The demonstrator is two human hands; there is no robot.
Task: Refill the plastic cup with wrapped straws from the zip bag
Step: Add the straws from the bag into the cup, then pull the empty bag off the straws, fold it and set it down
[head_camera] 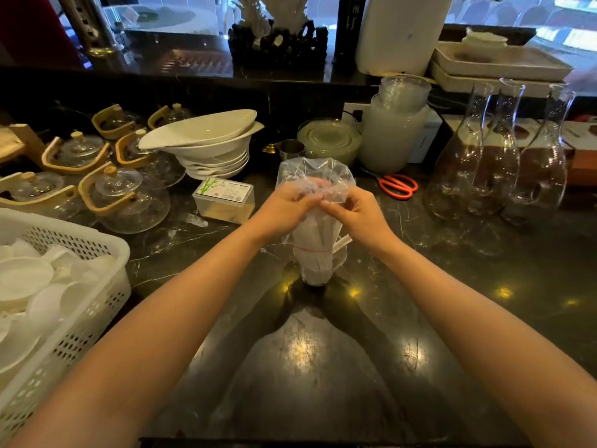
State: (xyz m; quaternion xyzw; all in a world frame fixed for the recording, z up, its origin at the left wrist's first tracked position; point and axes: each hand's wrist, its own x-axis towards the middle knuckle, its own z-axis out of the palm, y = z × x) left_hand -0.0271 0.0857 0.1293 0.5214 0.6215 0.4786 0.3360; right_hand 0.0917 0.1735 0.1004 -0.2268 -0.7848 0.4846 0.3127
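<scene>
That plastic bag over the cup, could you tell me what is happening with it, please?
A person is working at a dark marble counter. Both the left hand and the right hand grip the clear zip bag near its upper part. The bag holds a bundle of wrapped straws tied with a red band, and its lower end stands in the plastic cup. One straw pokes out at the right. Red scissors lie behind, unused.

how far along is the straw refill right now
Done: the bag of wrapped straws stands bottom-down in the plastic cup. In hand: left hand and right hand pinch the bag's neck. Left: free the straws, which look banded in red, and remove the bag.
</scene>
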